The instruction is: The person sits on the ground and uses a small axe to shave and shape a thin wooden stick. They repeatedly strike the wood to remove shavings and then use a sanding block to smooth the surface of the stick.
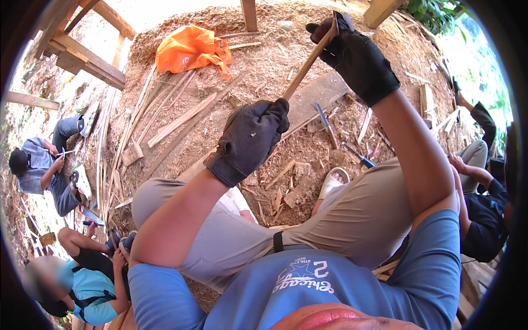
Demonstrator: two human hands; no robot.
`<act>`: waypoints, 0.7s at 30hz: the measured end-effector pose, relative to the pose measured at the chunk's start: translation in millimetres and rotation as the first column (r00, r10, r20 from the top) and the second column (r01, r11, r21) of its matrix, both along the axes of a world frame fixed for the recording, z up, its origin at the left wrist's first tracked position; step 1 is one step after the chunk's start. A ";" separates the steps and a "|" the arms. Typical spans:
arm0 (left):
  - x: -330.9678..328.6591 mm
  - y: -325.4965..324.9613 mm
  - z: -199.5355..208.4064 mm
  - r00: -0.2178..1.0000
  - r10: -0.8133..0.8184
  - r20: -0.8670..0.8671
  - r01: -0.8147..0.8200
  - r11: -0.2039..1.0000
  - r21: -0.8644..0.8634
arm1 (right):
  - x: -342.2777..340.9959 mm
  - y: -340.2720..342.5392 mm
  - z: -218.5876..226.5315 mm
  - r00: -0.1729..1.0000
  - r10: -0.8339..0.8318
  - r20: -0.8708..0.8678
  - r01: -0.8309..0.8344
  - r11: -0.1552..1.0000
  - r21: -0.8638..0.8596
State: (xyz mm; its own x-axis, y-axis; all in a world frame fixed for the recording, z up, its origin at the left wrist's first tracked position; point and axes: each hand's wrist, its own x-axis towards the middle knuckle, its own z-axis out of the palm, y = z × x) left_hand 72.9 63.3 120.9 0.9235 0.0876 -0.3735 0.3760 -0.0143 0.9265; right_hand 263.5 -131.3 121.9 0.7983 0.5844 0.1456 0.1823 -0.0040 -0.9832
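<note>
Both of my hands wear black work gloves. My left hand (250, 137) is closed round the near end of a slim wooden stick (304, 67), held above my lap. The stick slants up and away to the right. At its far end my right hand (360, 63) is closed round it, with a dark, thin sheet-like piece (345, 22) showing at the fingers; I cannot make out what it is. Below the hands, a wide plank (316, 99) lies on the ground. Two knives, one with a wooden handle (333, 137) and one with a blue-black handle (367, 162), lie near my foot.
Shavings and long wooden strips (184, 118) cover the ground to the left. An orange bag (190, 49) lies farther off. Timber posts (91, 58) stand at the far left. Two people (36, 165) sit at left, one with a blade-like tool; another person (484, 209) sits close at right.
</note>
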 end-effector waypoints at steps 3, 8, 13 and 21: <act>1.2 -4.2 3.2 0.999 0.025 -0.031 -0.027 0.998 -0.054 | 4.2 -2.3 -7.8 0.970 0.017 -0.244 0.020 0.989 0.148; 1.3 3.9 18.3 0.983 -0.035 -0.180 -0.026 0.944 -0.328 | -23.6 13.4 -12.1 0.992 -0.015 -0.123 0.019 0.999 0.034; 2.7 5.7 8.9 0.987 -0.016 -0.157 -0.066 0.862 -0.502 | -93.1 56.1 -9.1 0.788 0.142 -0.599 0.063 0.949 0.308; 5.9 10.3 11.3 0.988 -0.120 -0.097 0.050 0.841 -0.539 | -33.2 25.9 3.5 0.913 0.135 -0.385 -0.010 0.951 0.310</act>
State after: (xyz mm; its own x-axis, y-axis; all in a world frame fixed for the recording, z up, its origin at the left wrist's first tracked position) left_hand 78.8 73.6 132.3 0.8623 -0.2344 -0.4489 0.5061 0.4315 0.7468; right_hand 230.3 -105.4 125.4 0.7824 0.6228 0.0008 -0.2342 0.2956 -0.9262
